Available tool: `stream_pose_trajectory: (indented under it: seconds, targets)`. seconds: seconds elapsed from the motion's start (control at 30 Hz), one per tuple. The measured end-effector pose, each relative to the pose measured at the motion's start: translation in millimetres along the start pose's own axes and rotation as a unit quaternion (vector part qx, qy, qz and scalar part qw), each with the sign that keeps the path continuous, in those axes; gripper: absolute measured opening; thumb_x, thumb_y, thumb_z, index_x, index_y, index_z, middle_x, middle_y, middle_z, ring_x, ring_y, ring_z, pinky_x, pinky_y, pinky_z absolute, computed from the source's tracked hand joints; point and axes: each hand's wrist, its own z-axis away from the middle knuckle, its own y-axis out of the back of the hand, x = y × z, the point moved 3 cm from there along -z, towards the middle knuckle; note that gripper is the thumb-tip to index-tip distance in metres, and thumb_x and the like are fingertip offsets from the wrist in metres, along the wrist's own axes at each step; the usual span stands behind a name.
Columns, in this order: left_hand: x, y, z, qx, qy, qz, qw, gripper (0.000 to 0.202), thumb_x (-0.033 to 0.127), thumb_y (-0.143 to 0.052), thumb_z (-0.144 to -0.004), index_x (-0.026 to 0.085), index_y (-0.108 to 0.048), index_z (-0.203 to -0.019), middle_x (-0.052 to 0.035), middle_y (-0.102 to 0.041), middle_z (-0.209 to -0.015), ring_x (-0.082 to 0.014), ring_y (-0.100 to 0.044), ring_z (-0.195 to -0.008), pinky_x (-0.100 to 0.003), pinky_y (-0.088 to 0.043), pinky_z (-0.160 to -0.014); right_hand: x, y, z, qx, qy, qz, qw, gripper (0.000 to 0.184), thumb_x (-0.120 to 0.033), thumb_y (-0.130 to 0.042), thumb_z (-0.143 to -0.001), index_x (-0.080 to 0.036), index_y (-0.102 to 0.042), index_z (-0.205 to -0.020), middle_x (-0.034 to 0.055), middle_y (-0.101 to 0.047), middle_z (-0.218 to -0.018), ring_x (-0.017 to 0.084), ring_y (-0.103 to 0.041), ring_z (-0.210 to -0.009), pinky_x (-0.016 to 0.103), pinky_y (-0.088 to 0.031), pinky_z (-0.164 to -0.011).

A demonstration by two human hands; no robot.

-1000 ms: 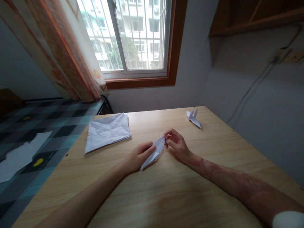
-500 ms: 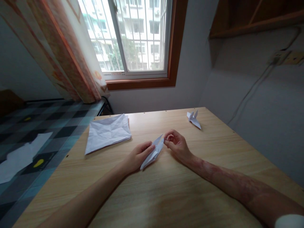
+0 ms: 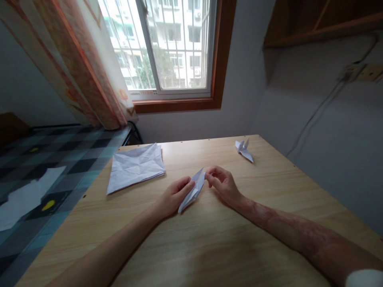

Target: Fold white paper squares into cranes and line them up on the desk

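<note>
Grip on a folded paper at the middle of the table
The left hand clamps the folded paper's near half, fingers curled onto it. The right hand pinches its right edge, beside the raised far tip, between thumb and forefinger. A hard tug there would likely tear the thin tip, and a slack left grip could let the creases drift. Farther off lie a stack of creased sheets, left, and a small folded figure, right.

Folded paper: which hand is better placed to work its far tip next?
Probably the right hand: it sits at the far tip of the folded paper, while the left hand holds the middle.
</note>
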Motion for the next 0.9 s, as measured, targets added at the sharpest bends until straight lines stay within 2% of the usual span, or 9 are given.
stream_pose_trajectory:
  seconds: [0.17,0.3,0.47,0.67,0.9]
  targets:
    - [3.7,-1.3,2.0,0.003,-0.001,-0.019,1.000,0.053,0.067,-0.056,-0.106,0.020,-0.054,-0.082,0.0038,-0.046,-0.075,-0.0145,-0.043,-0.071,-0.027,-0.035,-0.062,10.3,-1.0,-3.8,0.037,-0.030,-0.065,0.997,0.032,-0.047,-0.088,-0.091,-0.023,-0.068,-0.096,0.0002,-0.069,-0.091,0.013,-0.058,-0.066,0.026,-0.048,-0.059]
    - [4.0,-1.6,2.3,0.010,-0.007,-0.024,1.000,0.053,0.067,-0.056,-0.106,0.020,-0.055,-0.083,0.0036,-0.047,-0.074,-0.0149,-0.044,-0.070,-0.027,-0.035,-0.062,10.5,-2.5,-6.8,0.021,-0.059,-0.090,0.994,0.034,-0.051,-0.086,-0.091,-0.023,-0.069,-0.099,-0.0004,-0.068,-0.080,0.015,-0.057,-0.066,0.025,-0.043,-0.055]
    - [4.3,-1.5,2.4,0.019,-0.016,-0.032,0.999,0.053,0.068,-0.055,-0.106,0.020,-0.056,-0.084,0.0031,-0.048,-0.075,-0.0153,-0.045,-0.071,-0.027,-0.035,-0.061,5.6,-3.7,-7.9,-0.037,-0.073,-0.048,0.995,0.035,-0.053,-0.077,-0.096,-0.020,-0.073,-0.084,0.0018,-0.069,-0.075,0.016,-0.056,-0.068,0.030,-0.045,-0.064]
    - [6.3,-2.1,2.7,0.029,-0.020,-0.041,0.999,0.053,0.066,-0.056,-0.107,0.021,-0.050,-0.079,0.0043,-0.044,-0.073,-0.0140,-0.042,-0.068,-0.027,-0.032,-0.060,6.0,-1.9,-4.8,-0.023,-0.052,-0.017,0.998,0.039,-0.051,-0.071,-0.101,-0.022,-0.062,-0.076,-0.0013,-0.059,-0.070,0.017,-0.052,-0.067,0.031,-0.042,-0.066]
    - [9.4,-2.9,3.0,0.027,-0.017,-0.032,0.999,0.052,0.066,-0.058,-0.105,0.021,-0.052,-0.079,0.0043,-0.045,-0.072,-0.0140,-0.042,-0.066,-0.027,-0.032,-0.059,7.1,-2.0,-2.3,-0.023,-0.044,0.010,0.999,0.045,-0.055,-0.065,-0.104,-0.024,-0.054,-0.074,-0.0032,-0.050,-0.068,0.016,-0.045,-0.065,0.030,-0.038,-0.063]
